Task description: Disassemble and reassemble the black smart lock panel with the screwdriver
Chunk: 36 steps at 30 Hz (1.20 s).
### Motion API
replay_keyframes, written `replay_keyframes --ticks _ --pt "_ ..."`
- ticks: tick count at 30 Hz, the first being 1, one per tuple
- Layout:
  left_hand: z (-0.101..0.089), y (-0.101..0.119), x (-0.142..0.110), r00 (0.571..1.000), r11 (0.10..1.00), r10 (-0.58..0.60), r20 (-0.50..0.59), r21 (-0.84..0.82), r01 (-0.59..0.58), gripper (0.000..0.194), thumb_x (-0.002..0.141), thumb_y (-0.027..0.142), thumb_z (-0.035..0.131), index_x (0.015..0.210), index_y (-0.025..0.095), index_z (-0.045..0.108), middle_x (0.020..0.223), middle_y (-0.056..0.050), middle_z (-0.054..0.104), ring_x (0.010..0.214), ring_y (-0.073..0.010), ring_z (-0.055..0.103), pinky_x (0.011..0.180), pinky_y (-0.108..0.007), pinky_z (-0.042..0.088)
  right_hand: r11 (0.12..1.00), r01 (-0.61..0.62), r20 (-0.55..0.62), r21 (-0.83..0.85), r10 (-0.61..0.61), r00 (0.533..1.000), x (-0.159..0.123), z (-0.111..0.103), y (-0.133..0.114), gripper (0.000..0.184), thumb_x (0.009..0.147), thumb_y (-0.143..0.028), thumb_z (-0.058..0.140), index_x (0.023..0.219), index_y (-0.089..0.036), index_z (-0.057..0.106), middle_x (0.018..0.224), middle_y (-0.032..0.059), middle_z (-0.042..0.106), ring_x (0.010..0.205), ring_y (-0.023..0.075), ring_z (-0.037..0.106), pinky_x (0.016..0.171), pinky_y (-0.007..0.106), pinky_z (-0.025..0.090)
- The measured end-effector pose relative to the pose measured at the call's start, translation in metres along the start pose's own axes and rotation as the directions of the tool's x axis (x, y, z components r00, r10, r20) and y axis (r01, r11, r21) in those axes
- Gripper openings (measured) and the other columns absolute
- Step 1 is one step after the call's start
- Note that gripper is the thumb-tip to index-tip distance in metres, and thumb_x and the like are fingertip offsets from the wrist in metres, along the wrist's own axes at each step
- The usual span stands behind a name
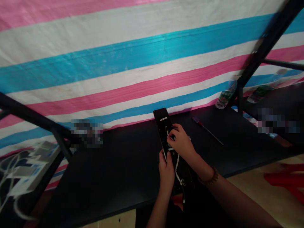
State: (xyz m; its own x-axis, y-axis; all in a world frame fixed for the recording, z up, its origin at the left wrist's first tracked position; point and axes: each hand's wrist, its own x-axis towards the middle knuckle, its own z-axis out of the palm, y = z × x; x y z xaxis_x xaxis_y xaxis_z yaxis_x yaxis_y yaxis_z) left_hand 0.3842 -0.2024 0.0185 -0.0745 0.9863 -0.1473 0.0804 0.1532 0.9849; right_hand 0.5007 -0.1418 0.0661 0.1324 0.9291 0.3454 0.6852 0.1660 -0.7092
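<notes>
A long black device (162,124) with a small white label near its far end lies tilted over the black table (114,171). My left hand (166,169) is wrapped round its near end from below. My right hand (181,142) rests on its middle, fingers pinched together on a white cable (177,167) that hangs down from the device toward the table's front edge. A beaded bracelet sits on my right wrist.
A screwdriver with a red and blue handle (206,129) lies to the right on the table. Two plastic bottles (226,95) (260,91) stand by a black metal post at the back right. White boxes and cables (21,174) fill the left. A striped tarp hangs behind.
</notes>
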Motion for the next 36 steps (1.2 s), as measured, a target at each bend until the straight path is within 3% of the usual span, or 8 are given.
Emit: replay_keyframes --ticks 4,11,16,20,24,30,33,36 --pt "0.000 0.002 -0.002 1.000 1.000 0.016 -0.015 -0.027 -0.016 0.034 0.100 0.041 0.047 0.121 0.017 0.062 0.118 -0.012 0.074 0.111 -0.0255 0.070 0.098 -0.037 0.051 0.996 0.073 -0.019 -0.056 -0.074 0.997 0.007 -0.001 -0.003 0.015 0.081 -0.011 0.058 0.070 -0.021 0.056 0.138 0.0166 0.054 0.119 0.0306 0.059 0.102 0.048 0.049" --pt "0.001 -0.002 -0.002 0.999 0.998 0.027 -0.027 -0.063 -0.029 0.036 0.100 0.043 0.047 0.118 0.017 0.064 0.114 -0.012 0.075 0.109 -0.0259 0.069 0.097 -0.037 0.050 0.989 0.099 -0.033 -0.107 -0.103 0.994 0.006 -0.007 0.000 0.019 0.079 -0.011 0.056 0.069 -0.024 0.047 0.113 0.0127 0.058 0.100 0.0261 0.062 0.090 0.041 0.052" --pt "0.001 0.000 -0.001 1.000 0.998 0.010 -0.015 -0.064 -0.011 0.035 0.099 0.042 0.048 0.118 0.016 0.063 0.114 -0.014 0.075 0.107 -0.0270 0.070 0.095 -0.038 0.050 0.989 0.063 -0.013 -0.131 -0.066 0.998 0.012 0.001 0.005 0.007 0.080 -0.018 0.060 0.085 -0.022 0.057 0.120 0.0148 0.054 0.107 0.0303 0.061 0.096 0.047 0.051" --pt "-0.001 -0.001 -0.001 1.000 0.994 0.002 0.024 -0.107 0.000 0.032 0.097 0.039 0.054 0.120 0.018 0.061 0.117 -0.012 0.075 0.111 -0.0266 0.070 0.099 -0.039 0.050 0.999 0.042 -0.047 -0.011 -0.042 0.998 0.023 0.015 0.013 0.040 0.086 -0.025 0.060 0.124 -0.016 0.056 0.130 0.0201 0.053 0.121 0.0343 0.059 0.105 0.051 0.049" --pt "-0.003 -0.003 -0.005 0.999 0.990 0.012 0.031 -0.139 -0.008 0.042 0.096 0.035 0.058 0.134 0.018 0.056 0.130 -0.013 0.071 0.122 -0.0262 0.067 0.106 -0.039 0.048 0.994 0.051 -0.019 0.098 -0.050 0.999 0.028 0.030 0.024 0.074 0.083 -0.015 0.052 0.155 -0.013 0.034 0.133 0.0204 0.058 0.127 0.0330 0.058 0.110 0.053 0.045" --pt "-0.005 -0.004 -0.011 0.998 0.988 0.039 0.051 -0.154 -0.031 0.059 0.099 0.039 0.055 0.152 0.018 0.040 0.140 -0.014 0.067 0.126 -0.0247 0.065 0.108 -0.037 0.047 0.975 -0.026 -0.004 0.219 0.028 1.000 0.033 0.035 0.031 0.081 0.079 -0.016 0.054 0.158 -0.014 0.034 0.141 0.0179 0.059 0.130 0.0325 0.058 0.112 0.052 0.045" --pt "-0.005 -0.003 -0.011 0.996 0.987 0.048 0.070 -0.158 -0.036 0.059 0.100 0.041 0.054 0.152 0.019 0.039 0.138 -0.014 0.068 0.125 -0.0244 0.066 0.107 -0.037 0.048 0.966 -0.077 0.033 0.246 0.071 0.997 0.038 0.033 0.030 0.080 0.077 -0.018 0.057 0.155 -0.017 0.040 0.134 0.0141 0.066 0.122 0.0322 0.064 0.110 0.050 0.047" --pt "-0.006 -0.002 -0.011 0.995 0.986 0.052 0.080 -0.163 -0.039 0.059 0.099 0.042 0.055 0.152 0.020 0.039 0.137 -0.014 0.069 0.125 -0.0250 0.066 0.106 -0.038 0.049 0.958 -0.087 0.011 0.274 0.087 0.996 0.039 0.034 0.028 0.077 0.077 -0.017 0.054 0.154 -0.017 0.043 0.137 0.0139 0.064 0.127 0.0322 0.060 0.112 0.050 0.044"
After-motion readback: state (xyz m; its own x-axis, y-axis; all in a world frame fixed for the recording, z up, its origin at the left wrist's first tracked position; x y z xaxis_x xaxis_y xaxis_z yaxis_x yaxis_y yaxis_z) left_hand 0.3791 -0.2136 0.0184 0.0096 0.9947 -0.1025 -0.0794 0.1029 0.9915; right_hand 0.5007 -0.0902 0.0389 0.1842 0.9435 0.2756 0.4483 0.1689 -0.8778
